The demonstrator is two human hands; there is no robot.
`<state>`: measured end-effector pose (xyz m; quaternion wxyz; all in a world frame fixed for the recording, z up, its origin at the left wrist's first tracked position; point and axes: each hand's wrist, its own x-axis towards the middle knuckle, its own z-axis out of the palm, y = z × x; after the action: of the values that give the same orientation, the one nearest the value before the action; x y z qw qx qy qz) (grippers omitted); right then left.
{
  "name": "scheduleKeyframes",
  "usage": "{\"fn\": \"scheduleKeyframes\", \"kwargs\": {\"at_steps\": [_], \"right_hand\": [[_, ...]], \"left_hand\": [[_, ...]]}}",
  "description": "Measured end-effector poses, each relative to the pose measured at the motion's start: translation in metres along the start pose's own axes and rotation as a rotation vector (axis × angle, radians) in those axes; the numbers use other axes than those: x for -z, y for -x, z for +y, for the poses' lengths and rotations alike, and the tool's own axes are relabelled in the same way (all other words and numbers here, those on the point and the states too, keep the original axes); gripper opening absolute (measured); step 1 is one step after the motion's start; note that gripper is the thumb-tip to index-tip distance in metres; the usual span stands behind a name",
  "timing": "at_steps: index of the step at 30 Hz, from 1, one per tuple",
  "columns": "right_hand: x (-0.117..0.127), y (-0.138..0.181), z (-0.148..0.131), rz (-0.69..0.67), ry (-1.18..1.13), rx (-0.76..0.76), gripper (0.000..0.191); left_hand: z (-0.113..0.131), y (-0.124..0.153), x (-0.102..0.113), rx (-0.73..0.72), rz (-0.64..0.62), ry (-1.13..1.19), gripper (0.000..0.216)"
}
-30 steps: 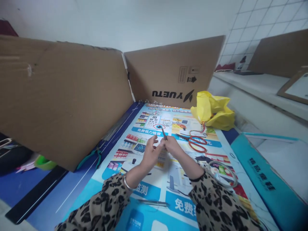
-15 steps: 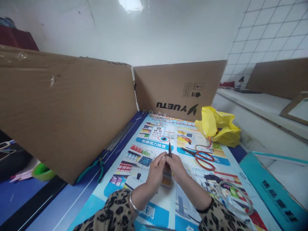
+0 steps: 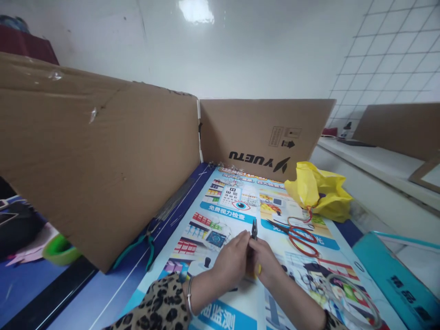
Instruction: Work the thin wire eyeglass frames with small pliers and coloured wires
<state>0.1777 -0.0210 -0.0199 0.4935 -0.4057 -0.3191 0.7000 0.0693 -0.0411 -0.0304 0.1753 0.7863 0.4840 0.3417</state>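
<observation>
A pair of needle-nose pliers [image 3: 254, 229] points away from me between my two hands, its dark jaws standing slightly apart. My right hand [image 3: 265, 261] is closed on its right side, with a bit of yellow handle showing under the fingers. My left hand [image 3: 231, 260] wraps the other side, its fingertips pressed against the pliers and the right hand. Whether a small piece is also pinched there is hidden. To the right of the hands lie red-handled scissors [image 3: 302, 239] with their blades parted.
Cardboard panels [image 3: 154, 151] stand along the left and back. A yellow bag [image 3: 319, 192], a clear tubing coil [image 3: 354, 293] and a teal box [image 3: 395, 275] are on the right. Teal-handled pliers [image 3: 149, 247] lie by the left panel. A printed poster [image 3: 220, 220] covers the table.
The view has shifted, so the surroundings sit lower and further right. Both hands remain together at the pliers; the left hand has turned so its back shows more, and the jaws now appear parted.
</observation>
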Motion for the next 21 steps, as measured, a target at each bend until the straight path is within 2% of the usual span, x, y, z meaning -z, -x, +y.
{"fn": "scheduleKeyframes", "kwargs": {"at_steps": [3, 6, 14, 18, 21], "right_hand": [[0.001, 0.0, 0.0, -0.005, -0.046, 0.007, 0.017], [0.002, 0.0, 0.0, -0.014, -0.084, 0.021, 0.017], [-0.001, 0.004, 0.006, -0.146, -0.134, 0.02, 0.015], [0.002, 0.003, 0.009, -0.122, -0.04, 0.032, 0.022], [0.005, 0.003, 0.011, -0.05, 0.161, 0.094, 0.025]], "left_hand": [[-0.001, 0.003, -0.001, -0.064, 0.016, 0.05, 0.053], [-0.006, 0.006, -0.002, -0.104, 0.066, 0.092, 0.048], [-0.017, 0.013, 0.003, -0.199, 0.221, 0.207, 0.042], [-0.021, 0.014, 0.007, -0.17, 0.227, 0.257, 0.041], [-0.022, 0.014, 0.012, -0.181, 0.248, 0.224, 0.037]]}}
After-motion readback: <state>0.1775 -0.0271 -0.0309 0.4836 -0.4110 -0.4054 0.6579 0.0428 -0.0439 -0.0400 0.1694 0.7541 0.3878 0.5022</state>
